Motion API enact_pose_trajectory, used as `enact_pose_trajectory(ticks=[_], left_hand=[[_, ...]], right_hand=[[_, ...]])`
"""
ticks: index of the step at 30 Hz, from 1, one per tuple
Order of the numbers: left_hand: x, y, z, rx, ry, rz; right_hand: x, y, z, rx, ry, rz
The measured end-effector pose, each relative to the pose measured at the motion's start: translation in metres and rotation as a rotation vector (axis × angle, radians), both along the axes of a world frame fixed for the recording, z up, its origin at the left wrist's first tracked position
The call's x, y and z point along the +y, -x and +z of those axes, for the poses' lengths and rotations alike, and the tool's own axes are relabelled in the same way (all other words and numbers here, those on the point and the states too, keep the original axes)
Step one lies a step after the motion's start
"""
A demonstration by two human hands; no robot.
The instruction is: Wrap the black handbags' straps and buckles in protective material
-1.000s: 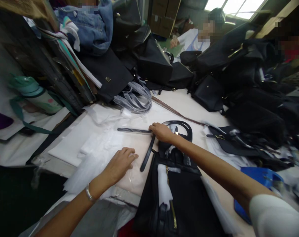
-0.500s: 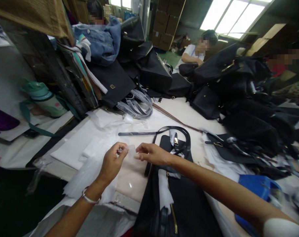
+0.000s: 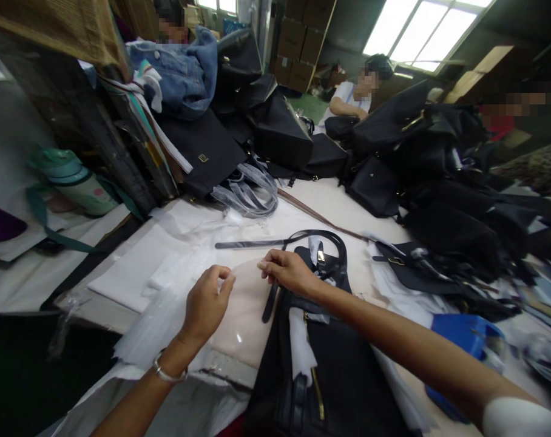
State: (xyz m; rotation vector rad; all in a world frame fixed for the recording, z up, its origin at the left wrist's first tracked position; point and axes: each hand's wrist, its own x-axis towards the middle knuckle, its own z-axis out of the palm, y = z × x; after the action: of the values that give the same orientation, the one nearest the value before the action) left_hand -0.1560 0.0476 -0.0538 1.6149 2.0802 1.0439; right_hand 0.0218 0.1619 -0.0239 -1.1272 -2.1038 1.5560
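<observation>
Against half a second ago, my left hand (image 3: 208, 306) and right hand (image 3: 288, 273) have drawn further apart, fingers (image 3: 274, 267) pinched narrow on apparent clear film (image 3: 245, 273), which I judge now opened out, beside the black bag (image 3: 343, 370) on the desk (image 3: 348, 209).

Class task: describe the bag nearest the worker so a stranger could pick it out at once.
Find the pale table. At its near side, below the right hand in the picture, lies a black bag. White wrap beside its gold zip sets it apart from the bags heaped behind.
</observation>
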Motion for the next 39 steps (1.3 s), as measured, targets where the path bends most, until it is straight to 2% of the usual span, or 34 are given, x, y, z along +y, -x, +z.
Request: enact_pose_trajectory(ticks=[3, 5, 7, 9, 11, 13, 16, 20, 25, 27, 30, 33, 36, 39], left_hand=[[0.001, 0.006, 0.012, 0.111, -0.037, -0.096], [0.006, 0.006, 0.024, 0.03, -0.078, -0.186], [0.012, 0.005, 0.033, -0.231, -0.011, -0.322], [0.018, 0.004, 0.035, -0.552, 0.116, -0.418], [0.022, 0.002, 0.032, -0.779, 0.201, -0.415], [0.022, 0.001, 0.024, -0.87, 0.235, -0.351], [0.021, 0.0, 0.012, -0.872, 0.249, -0.281], [0.02, 0.004, -0.001, -0.792, 0.254, -0.237], [0.019, 0.005, -0.004, -0.645, 0.206, -0.246], [0.018, 0.004, -0.003, -0.577, 0.19, -0.253], [0.017, 0.002, -0.001, -0.521, 0.184, -0.273], [0.017, 0.002, -0.001, -0.549, 0.181, -0.286], [0.018, 0.002, -0.005, -0.683, 0.222, -0.285], [0.019, 0.003, -0.011, -0.773, 0.26, -0.285]], right_hand=[[0.001, -0.001, 0.01, -0.018, -0.065, 0.103], [-0.001, 0.002, 0.02, -0.01, -0.103, 0.217], [-0.003, 0.006, 0.028, -0.019, -0.187, 0.306], [-0.003, 0.009, 0.033, -0.06, -0.308, 0.332], [-0.001, 0.009, 0.032, -0.113, -0.407, 0.322], [0.001, 0.007, 0.027, -0.151, -0.445, 0.303], [0.002, 0.003, 0.014, -0.169, -0.391, 0.266], [0.002, 0.001, 0.001, -0.085, -0.196, 0.285], [0.003, -0.001, -0.002, 0.011, -0.013, 0.303], [0.003, -0.002, -0.001, -0.035, -0.05, 0.319], [0.004, -0.001, 0.001, -0.138, -0.222, 0.322], [0.005, 0.002, 0.001, -0.205, -0.358, 0.286], [0.005, 0.003, -0.001, -0.208, -0.384, 0.233], [0.004, 0.003, -0.004, -0.162, -0.339, 0.213]])
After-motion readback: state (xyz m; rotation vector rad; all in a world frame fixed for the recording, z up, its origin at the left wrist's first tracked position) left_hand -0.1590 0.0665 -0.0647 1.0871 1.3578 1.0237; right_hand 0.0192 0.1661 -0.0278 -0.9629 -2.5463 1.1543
